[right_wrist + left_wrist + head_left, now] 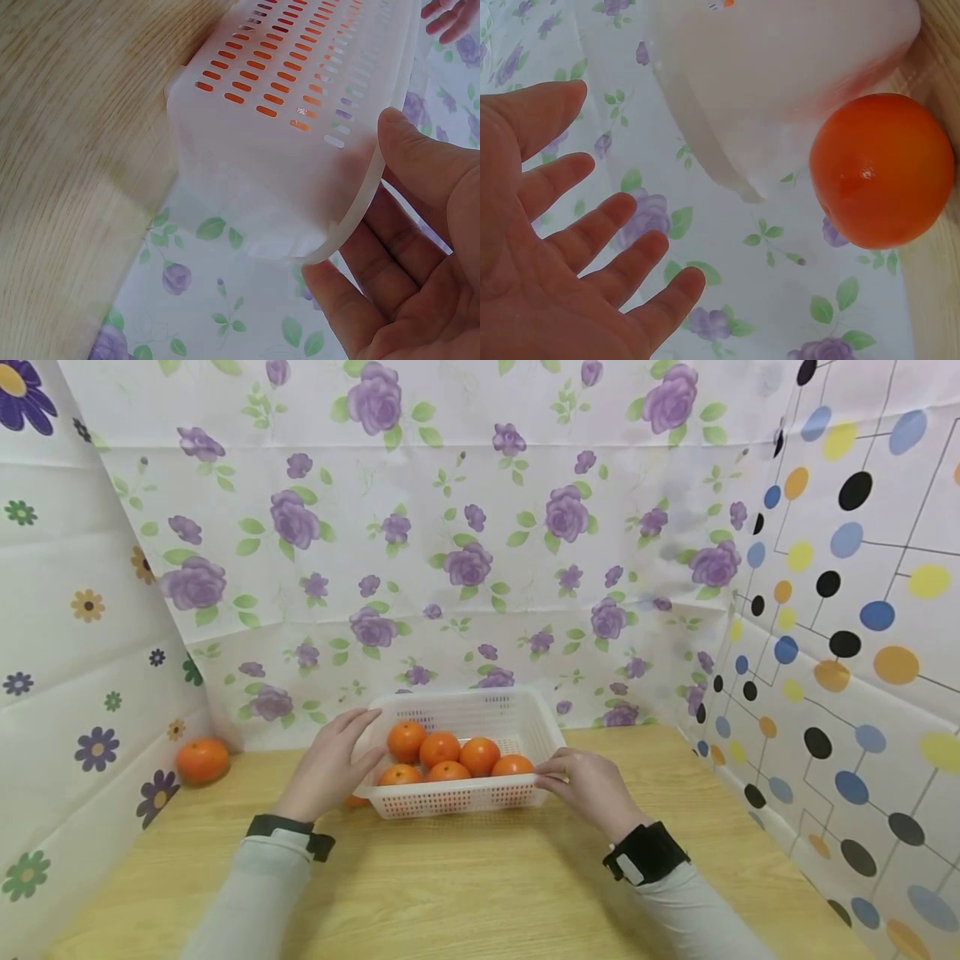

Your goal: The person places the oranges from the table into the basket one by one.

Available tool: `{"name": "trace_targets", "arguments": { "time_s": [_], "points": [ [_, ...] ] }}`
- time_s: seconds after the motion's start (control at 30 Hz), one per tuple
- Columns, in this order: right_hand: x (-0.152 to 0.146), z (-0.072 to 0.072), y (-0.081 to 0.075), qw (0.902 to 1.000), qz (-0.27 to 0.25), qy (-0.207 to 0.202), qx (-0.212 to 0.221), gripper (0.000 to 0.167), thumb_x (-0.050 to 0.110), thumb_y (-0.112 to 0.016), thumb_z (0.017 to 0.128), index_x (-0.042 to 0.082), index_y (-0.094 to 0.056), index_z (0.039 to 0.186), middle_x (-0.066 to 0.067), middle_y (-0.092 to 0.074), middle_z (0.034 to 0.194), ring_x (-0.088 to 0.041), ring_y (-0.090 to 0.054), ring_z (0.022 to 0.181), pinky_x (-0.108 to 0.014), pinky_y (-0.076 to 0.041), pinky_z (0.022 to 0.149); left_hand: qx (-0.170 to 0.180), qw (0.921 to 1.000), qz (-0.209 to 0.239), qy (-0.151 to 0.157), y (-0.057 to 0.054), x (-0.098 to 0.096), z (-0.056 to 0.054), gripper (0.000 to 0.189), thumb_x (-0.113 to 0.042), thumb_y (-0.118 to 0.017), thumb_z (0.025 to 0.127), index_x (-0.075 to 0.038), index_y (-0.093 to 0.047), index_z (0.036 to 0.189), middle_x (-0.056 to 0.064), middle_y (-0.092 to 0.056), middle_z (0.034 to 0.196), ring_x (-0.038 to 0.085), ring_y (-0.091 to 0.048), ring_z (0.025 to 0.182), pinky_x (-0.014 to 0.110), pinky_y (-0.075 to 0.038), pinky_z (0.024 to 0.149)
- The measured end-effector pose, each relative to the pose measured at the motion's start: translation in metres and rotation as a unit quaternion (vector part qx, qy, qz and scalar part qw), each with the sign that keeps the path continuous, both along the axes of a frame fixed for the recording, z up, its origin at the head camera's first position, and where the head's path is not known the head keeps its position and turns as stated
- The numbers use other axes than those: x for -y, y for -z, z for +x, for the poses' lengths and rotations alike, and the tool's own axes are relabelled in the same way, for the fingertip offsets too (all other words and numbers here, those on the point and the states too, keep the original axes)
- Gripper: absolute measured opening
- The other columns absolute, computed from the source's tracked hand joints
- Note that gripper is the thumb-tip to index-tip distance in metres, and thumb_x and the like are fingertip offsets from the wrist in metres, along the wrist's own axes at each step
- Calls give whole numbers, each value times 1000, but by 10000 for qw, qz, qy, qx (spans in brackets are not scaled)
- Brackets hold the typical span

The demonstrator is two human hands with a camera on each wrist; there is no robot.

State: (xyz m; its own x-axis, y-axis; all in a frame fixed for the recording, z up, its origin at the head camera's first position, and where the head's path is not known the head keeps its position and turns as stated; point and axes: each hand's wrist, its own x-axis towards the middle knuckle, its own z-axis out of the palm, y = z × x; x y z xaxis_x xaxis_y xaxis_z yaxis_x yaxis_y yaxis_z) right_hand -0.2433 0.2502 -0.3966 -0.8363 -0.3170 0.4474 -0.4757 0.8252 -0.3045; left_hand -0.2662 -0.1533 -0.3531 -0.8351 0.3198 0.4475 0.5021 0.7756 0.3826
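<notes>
A white plastic basket (450, 803) with slotted walls stands on the table, holding several oranges (439, 750). My right hand (588, 785) grips the rim at its front right corner; in the right wrist view, the thumb lies on the outer side of the rim and fingers reach behind it. At the left end of the basket, my left hand (326, 768) is held with fingers spread and an empty palm, apart from the wall in the left wrist view. One orange (885, 172) sits outside the basket near its left wall, mostly hidden in the head view.
Another orange (202, 761) lies at the far left of the wooden table (450, 893), against the side sheet. Flower-printed sheet (465, 568) hangs behind the basket, and a dotted sheet (847, 693) closes off the right side.
</notes>
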Motion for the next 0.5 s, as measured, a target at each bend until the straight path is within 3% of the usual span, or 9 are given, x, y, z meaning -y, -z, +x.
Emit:
{"name": "trace_targets", "arguments": {
  "time_s": [0.2,0.5],
  "points": [
    [-1,1,0,10000,20,-1,-20,17,24,-88,96,14,-88,110,7,-77,96,-9,-67,81,-33,-59,75,-68,10000,11,-43,8,8,-5,59,-18,-73,108,2,-53,159,30,-48,162,54,-46,148,70,-35,122],
    [0,0,0,10000,59,-8,-46,17,24,-88,96,14,-89,109,7,-77,96,-10,-66,80,-33,-58,74,103,9998,28,-173,10,22,-12,56,-15,-69,110,1,-51,160,30,-48,162,55,-45,147,72,-34,122]
  ]
}}
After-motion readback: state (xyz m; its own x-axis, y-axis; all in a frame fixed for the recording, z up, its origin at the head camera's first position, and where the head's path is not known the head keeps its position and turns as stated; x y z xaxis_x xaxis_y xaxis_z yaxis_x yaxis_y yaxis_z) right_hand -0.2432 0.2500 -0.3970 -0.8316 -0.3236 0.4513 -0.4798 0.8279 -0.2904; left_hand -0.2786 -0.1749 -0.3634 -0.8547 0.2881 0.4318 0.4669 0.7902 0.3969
